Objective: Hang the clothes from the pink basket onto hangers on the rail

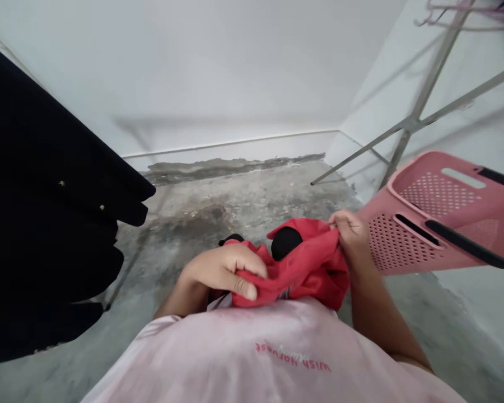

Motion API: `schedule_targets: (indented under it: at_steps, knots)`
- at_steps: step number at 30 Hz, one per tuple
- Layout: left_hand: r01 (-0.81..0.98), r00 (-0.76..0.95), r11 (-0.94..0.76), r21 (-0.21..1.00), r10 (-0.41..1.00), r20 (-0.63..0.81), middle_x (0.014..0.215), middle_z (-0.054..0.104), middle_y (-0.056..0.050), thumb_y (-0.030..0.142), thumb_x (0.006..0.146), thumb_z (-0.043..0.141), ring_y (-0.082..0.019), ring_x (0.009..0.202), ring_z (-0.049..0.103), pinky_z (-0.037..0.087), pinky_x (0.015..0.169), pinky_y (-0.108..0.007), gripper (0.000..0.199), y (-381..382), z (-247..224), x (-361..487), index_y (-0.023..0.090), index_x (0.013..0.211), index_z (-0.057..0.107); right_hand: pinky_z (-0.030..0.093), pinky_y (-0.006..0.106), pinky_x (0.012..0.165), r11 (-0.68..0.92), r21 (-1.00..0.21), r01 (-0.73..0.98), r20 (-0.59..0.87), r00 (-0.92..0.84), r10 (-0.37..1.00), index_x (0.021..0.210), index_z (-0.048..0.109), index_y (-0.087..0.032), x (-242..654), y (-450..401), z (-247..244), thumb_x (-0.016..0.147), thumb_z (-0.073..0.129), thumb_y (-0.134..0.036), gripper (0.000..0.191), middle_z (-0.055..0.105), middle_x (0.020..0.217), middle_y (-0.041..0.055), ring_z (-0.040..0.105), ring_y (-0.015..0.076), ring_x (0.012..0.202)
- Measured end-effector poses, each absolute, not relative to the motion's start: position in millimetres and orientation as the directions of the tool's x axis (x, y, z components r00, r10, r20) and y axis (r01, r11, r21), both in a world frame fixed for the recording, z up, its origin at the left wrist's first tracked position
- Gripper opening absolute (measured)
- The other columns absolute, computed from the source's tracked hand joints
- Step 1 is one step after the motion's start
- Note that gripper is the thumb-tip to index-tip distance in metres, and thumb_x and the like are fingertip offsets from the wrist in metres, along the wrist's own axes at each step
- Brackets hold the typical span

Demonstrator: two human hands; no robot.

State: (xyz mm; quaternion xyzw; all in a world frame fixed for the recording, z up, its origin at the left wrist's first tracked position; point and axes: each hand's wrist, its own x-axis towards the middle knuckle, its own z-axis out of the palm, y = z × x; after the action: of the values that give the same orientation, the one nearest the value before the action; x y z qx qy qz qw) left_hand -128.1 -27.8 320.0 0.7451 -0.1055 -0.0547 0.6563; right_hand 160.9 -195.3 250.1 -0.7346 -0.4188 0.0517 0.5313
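Observation:
A red cloth garment (306, 257) with black patches is bunched in front of my body, just above my pink shirt. My left hand (231, 268) grips its left side, thumb on top and the other fingers folded under the fabric. On the far right, my right hand (350, 235) pinches the upper edge of the garment between thumb and fingers. Between the hands the red fabric is gathered in folds, and what kind of garment it is cannot be told. A dark round area (286, 243) shows in its middle.
To the right, a pink perforated laundry basket (403, 246) with black handles stands close to my right forearm. Behind it is a metal drying rack (411, 122) with pink hangers (466, 17). Black clothes (46, 196) hang on the left. A white wall (235, 73) rises beyond the stained concrete floor (252, 196).

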Motion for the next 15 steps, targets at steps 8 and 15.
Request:
schedule_targets:
  at_steps: [8,15]
  knots:
    - [-0.085,0.993,0.271,0.959,0.104,0.059,0.053,0.058,-0.006,0.067,0.066,0.077,-0.013,0.05,0.047,0.039,0.052,-0.026,0.054,-37.5,295.3,-136.8,0.013,0.065,0.072,0.048,0.027,0.061,0.033,-0.888,0.458,0.415,0.767,0.489,0.086,0.063,-0.02,214.9,-193.4,278.9,0.081,0.063,-0.055,0.035,0.064,0.08,0.005,0.057,0.0134,0.066]
    - [-0.116,0.988,0.421,0.9,0.146,0.059,0.057,0.061,-0.004,0.053,0.067,0.083,-0.01,0.05,0.049,0.037,0.051,-0.021,0.043,-40.8,289.3,-136.7,0.011,0.071,0.075,0.05,0.036,0.07,-0.105,-0.434,0.895,0.887,0.444,0.123,0.112,0.064,-0.024,260.9,-242.7,408.0,0.094,0.052,-0.04,0.026,0.063,0.109,0.0135,0.063,0.0207,0.086]
